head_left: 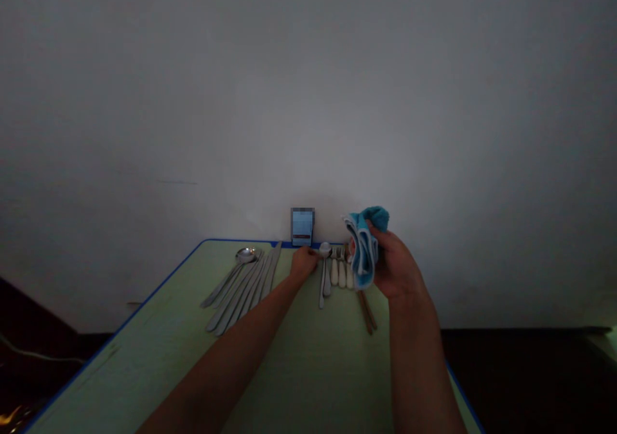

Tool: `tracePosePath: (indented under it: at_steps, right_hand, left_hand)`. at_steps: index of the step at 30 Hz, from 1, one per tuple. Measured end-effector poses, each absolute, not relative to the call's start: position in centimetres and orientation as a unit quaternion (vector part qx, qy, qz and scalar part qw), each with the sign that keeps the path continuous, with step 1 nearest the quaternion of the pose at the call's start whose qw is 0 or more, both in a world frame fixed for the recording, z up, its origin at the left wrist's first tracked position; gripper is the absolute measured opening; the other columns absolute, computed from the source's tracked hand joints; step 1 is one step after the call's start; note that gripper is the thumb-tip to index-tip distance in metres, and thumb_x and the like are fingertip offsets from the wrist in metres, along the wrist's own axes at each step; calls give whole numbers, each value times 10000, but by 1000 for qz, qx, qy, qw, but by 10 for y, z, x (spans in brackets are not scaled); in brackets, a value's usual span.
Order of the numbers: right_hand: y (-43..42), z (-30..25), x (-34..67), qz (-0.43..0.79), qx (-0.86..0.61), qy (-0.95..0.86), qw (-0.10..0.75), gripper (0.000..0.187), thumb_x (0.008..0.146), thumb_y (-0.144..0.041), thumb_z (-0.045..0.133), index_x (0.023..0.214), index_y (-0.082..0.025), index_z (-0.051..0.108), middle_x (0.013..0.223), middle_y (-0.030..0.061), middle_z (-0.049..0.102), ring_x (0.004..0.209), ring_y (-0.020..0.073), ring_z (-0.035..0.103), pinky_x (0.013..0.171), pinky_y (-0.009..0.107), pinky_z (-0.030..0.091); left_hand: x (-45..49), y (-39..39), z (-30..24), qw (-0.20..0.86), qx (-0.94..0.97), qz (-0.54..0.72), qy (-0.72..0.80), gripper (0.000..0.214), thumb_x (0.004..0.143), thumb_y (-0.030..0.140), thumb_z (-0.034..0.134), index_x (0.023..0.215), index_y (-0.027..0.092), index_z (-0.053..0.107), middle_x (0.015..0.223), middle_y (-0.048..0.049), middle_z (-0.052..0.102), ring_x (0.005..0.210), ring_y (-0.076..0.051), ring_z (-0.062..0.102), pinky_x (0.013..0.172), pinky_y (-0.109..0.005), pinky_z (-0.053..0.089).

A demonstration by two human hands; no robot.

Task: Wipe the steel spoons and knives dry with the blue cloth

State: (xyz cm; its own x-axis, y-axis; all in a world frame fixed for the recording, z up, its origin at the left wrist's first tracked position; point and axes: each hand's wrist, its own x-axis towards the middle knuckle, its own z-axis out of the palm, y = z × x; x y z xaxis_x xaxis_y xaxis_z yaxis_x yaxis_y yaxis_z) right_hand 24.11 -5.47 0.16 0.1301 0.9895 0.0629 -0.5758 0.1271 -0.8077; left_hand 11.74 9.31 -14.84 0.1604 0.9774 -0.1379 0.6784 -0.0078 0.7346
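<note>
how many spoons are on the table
2 clear ones: a big spoon at the far left of the row, a small spoon just beside the left hand. The cloth may hide more.

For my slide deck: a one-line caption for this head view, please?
At a green table, the right hand holds a blue cloth; the left hand rests beside a spoon.

glossy metal spoon (324,268), terry cloth (365,246)

L grip (303,263) & R grip (395,268) bare, forearms (241,350) bare too.
</note>
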Motion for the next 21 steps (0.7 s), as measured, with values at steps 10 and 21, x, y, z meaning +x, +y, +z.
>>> tracePosePath:
  at_steps: [10,21]
  right_hand:
    - [-56,0,236,597,-332,-303,664,273,503,-278,804,679,-187,617,626,-1,655,680,195,639,570,302,526]
    - [-53,-5,230,596,-350,-322,646,256,537,-321,794,649,-176,613,593,10,641,643,198,639,564,315,525]
  left_hand:
    - [97,97,-150,290,679,288,610,286,880,312,526,1108,140,551,1079,-78,588,907,-187,594,770,-383,510]
    - [52,95,-141,212,693,296,622,257,878,311,530,1060,135,574,1055,-73,602,919,-188,593,797,-394,498]
